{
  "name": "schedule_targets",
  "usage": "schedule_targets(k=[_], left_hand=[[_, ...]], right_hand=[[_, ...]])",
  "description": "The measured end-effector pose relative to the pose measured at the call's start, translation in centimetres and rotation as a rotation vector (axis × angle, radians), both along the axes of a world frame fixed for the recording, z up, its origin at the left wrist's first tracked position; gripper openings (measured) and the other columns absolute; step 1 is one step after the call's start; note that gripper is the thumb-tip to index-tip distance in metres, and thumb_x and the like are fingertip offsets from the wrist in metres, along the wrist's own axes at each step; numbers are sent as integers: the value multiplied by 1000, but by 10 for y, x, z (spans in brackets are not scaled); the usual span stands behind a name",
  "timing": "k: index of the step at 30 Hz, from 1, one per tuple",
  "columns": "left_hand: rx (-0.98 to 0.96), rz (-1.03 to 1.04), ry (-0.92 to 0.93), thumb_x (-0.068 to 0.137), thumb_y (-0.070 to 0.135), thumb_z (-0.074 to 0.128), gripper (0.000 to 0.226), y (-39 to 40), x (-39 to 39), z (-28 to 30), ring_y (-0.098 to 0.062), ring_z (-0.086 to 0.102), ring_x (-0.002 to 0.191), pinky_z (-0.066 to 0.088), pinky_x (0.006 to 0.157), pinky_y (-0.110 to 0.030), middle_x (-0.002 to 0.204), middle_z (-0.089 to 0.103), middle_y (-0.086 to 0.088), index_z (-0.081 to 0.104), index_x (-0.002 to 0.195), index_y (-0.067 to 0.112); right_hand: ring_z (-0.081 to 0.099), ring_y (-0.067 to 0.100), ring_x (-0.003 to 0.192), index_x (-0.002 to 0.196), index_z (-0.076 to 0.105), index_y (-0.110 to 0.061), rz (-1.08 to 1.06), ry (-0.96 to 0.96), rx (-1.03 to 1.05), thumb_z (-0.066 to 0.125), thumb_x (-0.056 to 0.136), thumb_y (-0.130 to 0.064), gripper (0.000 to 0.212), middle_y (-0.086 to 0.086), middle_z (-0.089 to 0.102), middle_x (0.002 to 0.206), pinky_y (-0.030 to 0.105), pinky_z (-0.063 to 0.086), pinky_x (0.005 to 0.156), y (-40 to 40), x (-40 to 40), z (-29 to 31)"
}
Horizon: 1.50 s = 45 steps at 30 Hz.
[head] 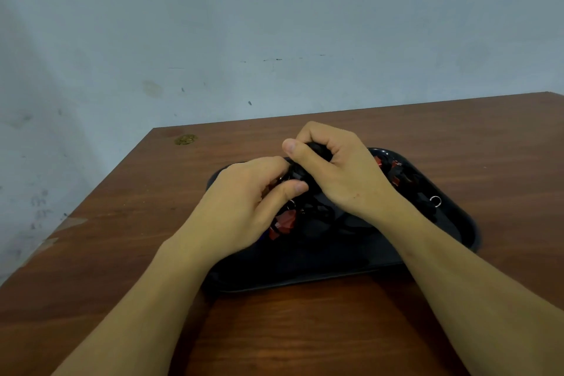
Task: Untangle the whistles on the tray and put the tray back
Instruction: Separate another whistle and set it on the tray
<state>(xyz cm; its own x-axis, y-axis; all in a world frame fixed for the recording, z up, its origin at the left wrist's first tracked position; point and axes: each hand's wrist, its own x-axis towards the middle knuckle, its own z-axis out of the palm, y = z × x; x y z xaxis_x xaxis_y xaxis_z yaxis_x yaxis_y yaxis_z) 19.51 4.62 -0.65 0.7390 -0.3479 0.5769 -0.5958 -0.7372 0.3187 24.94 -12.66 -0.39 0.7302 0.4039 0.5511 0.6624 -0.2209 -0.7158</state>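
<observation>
My two forearms reach in from below and cover much of the black tray (451, 223), so I see only part of its contents. The tray is glossy, with rounded corners and a raised rim, and it sits on a brown wood-grain table (305, 330) under both hands. Beyond the hands rises a pale, scuffed wall (274, 24); far out past my left hand there is a small yellowish spot (185, 140) on the table top.

My right hand (335, 168) is curled tight round a dark bundle of cords (319, 151), thumb pressed across the front. My left hand (244, 207) pinches the same tangle between thumb and curled fingers, just below the right. Under the left thumb hangs a red whistle (283, 224), faceted and shiny. To the right of my right wrist lie more whistles (396, 172), red and black, and a small metal split ring (435, 201), all on the tray.
</observation>
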Motion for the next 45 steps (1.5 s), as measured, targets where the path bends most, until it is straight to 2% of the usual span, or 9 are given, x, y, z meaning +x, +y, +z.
schedule_targets(k=[7,10,14,21,23,28,32,36,45], left_hand=[[121,3,-229,99,38,52,32,-3,-8,0,-15,46,70,40,60,-32,77,52,5,61,85,11],[42,-43,-252,99,35,54,33,-11,-10,0,-18,47,69,38,60,-31,76,52,2,63,85,7],[-124,-104,-207,99,32,55,22,-18,-14,2,-9,52,70,37,61,-21,77,54,6,65,92,14],[-404,-81,-87,101,23,57,14,-18,-15,3,-4,60,67,40,61,-11,72,62,16,65,90,23],[-516,-102,-58,98,17,53,18,-21,-17,6,5,60,64,40,60,-5,68,63,23,61,85,27],[-569,68,-48,101,20,55,24,-11,-2,-2,-2,56,60,38,57,-11,63,61,15,62,78,20],[-424,241,-62,99,31,56,31,2,10,-13,-7,46,55,30,51,-17,57,49,10,56,72,16],[-191,290,-84,96,42,51,37,8,12,-12,-16,45,56,36,52,-37,60,45,4,49,71,15],[106,146,-92,98,45,46,33,14,3,-3,-9,43,59,30,51,-28,64,41,9,44,75,22]], right_hand=[[39,22,56,64,55,-21,344,427,20,63,95,-40,37,-1,46,63,31,34,60,-16,7,12],[25,17,50,63,51,-21,474,629,97,65,87,-46,38,2,41,61,32,16,51,-18,12,5],[25,8,43,65,49,-17,541,729,237,64,87,-44,38,4,34,60,21,17,41,-14,12,3],[27,5,45,56,59,-26,381,628,279,57,94,-40,40,-8,44,52,25,13,46,2,5,2],[30,4,44,70,66,-19,317,568,259,52,102,-27,36,-7,46,51,21,16,45,4,3,0],[48,3,54,83,63,-17,127,37,-73,47,106,-19,28,-10,53,61,13,38,56,5,-2,-9],[60,5,74,98,67,-25,27,-182,-327,49,104,-28,19,-14,63,78,25,47,67,3,-6,-8],[63,7,72,87,65,-30,-7,-223,-310,53,98,-40,19,-14,66,75,26,49,65,-10,-6,6],[64,19,65,75,71,-18,27,-86,-119,73,88,-38,24,0,69,69,34,52,65,-18,2,19]])
